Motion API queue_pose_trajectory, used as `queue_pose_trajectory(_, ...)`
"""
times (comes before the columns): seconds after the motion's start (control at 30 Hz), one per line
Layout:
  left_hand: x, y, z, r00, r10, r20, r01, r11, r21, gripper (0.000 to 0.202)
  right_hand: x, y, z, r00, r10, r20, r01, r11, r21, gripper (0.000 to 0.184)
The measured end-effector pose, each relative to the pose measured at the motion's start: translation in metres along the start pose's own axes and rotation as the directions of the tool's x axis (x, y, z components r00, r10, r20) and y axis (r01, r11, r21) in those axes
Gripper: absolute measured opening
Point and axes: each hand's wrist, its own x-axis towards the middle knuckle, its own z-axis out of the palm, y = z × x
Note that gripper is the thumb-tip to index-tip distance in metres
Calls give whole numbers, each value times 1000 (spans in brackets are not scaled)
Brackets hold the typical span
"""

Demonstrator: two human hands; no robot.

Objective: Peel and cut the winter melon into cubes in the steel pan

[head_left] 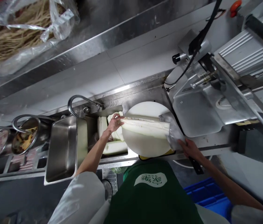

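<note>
Left of the round white board, the left hand pinches a long pale vegetable, presumably steadying it; opposite, the right hand grips a steel cleaver, blade contact unclear.

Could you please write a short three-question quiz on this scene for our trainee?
1. Which hand holds the cleaver?
2. True or false: the board under the vegetable is square.
3. Which end of the vegetable does the left hand touch: (a) the end away from the cleaver, or (b) the end by the cleaver?

Key:
1. The right hand.
2. False; it is round.
3. a.
</note>
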Motion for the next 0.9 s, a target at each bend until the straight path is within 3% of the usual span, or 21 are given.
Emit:
queue_pose_trajectory(0.2, -11, 3, 2, 999, -20, -25, 21, 999, 26, 36, 10, -16, 10, 991, 17, 136, -28, 997, 78, 59)
queue_pose_trajectory(0.4, -33, 1, 14, 996, -84, -21, 84, 996, -25, 40, 5, 7, -11, 973, 13, 232, -8, 1000, -24, 54)
queue_pose_trajectory(0.6, -47, 1, 18, 994, -95, -47, 95, 995, -5, 41, 12, -25, 38, 993, -99, 59, 103, 993, -54, 43)
queue_pose_trajectory(0.67, -58, 1, 17, 995, -87, -45, 87, 996, -12, 40, 11, -27, 46, 991, -132, 13, 133, 989, -67, 41)
queue_pose_trajectory(0.9, -104, 0, 29, 988, -102, -112, 96, 994, -59, 35, -7, 17, 4, 1000, 10, 1, -10, 995, -102, 47)
